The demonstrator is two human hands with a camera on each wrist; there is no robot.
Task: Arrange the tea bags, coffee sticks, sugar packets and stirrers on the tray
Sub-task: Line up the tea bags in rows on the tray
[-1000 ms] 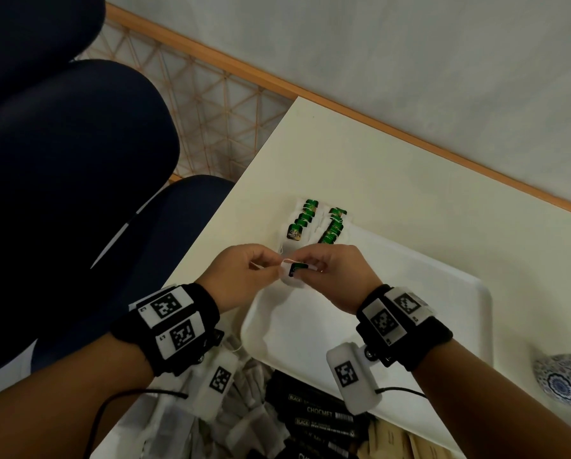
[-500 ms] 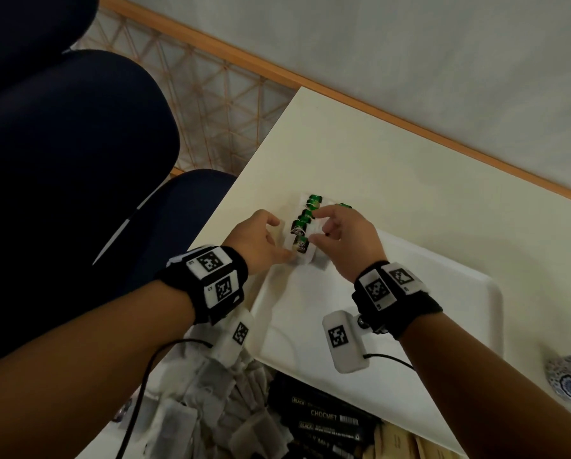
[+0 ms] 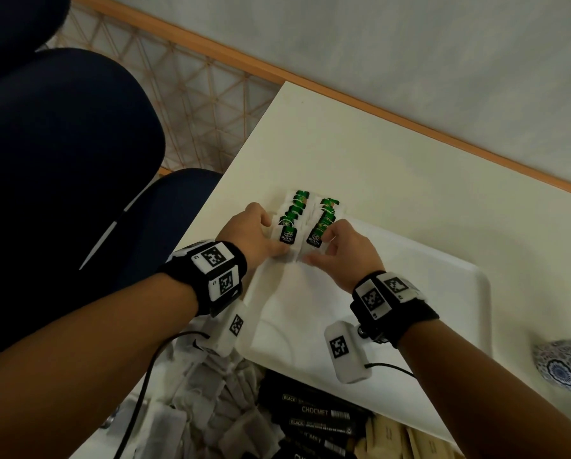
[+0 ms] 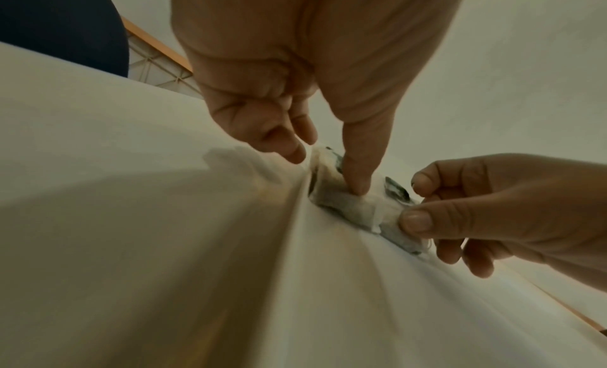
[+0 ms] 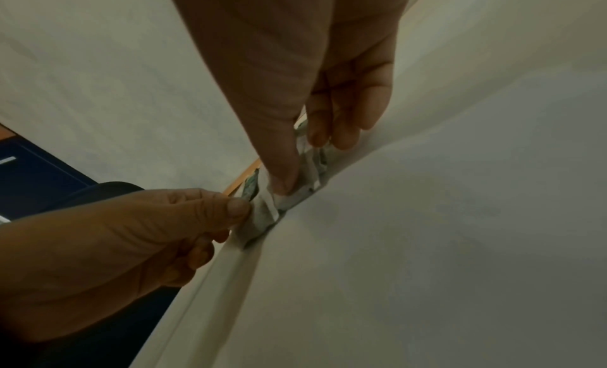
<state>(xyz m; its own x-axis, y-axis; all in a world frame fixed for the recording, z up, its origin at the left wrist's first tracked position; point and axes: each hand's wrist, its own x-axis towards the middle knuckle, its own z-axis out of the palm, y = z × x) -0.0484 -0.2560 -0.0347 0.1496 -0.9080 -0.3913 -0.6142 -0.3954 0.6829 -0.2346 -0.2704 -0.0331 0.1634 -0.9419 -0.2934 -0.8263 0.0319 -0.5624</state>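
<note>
Two rows of green-tagged tea bags [image 3: 294,210] lie at the far left corner of the white tray [image 3: 443,293]. My left hand [image 3: 275,235] holds the front tea bag of the left row [image 3: 288,235], thumb pressed on its near edge [image 4: 345,205] and fingers curled at its left side. My right hand [image 3: 317,246] pinches the front tea bag of the right row [image 3: 314,238] between thumb and forefinger. In the right wrist view my thumb presses on that bag's paper [image 5: 295,197]. The bags under my fingers are partly hidden.
A heap of loose tea bags [image 3: 211,392], black coffee sticks [image 3: 310,415] and brown packets [image 3: 403,438] lie at the near edge. A blue patterned cup [image 3: 562,366] stands right of the tray. A dark blue chair [image 3: 78,160] is left of the table [image 3: 376,154].
Both hands carried a tea bag from above the tray's near left part forward to the rows. It now lies at the front of the left row, and my right hand has shifted to the right row.
</note>
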